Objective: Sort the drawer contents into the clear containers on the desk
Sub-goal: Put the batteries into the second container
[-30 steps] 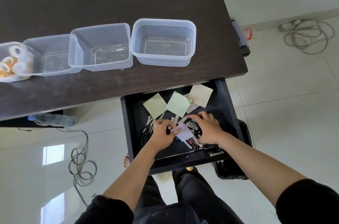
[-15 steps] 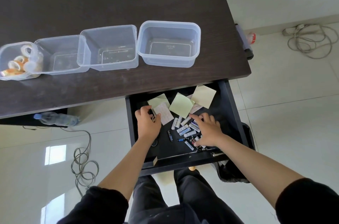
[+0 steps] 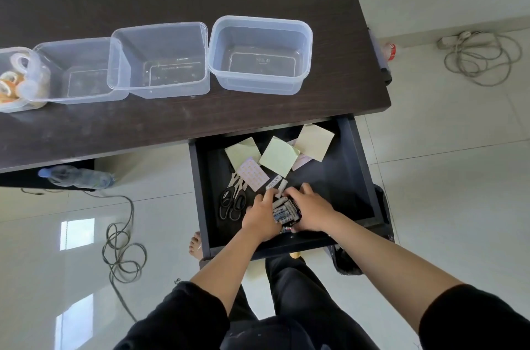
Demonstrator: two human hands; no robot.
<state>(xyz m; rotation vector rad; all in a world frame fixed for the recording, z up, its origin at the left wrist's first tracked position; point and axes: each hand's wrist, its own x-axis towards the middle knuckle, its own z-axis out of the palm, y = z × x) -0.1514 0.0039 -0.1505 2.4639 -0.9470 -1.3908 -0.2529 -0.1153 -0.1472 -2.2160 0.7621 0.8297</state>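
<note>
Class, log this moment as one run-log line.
stage: gathering | left hand + right hand: cupping batteries | place: drawer

four clear containers lined up on the desk; three yellow sticky notes in the drawer; one pair of scissors; a bunch of batteries, can't count them; two hands in there

The left hand has left the sticky notes and, with the right hand, apparently cups the batteries.
</note>
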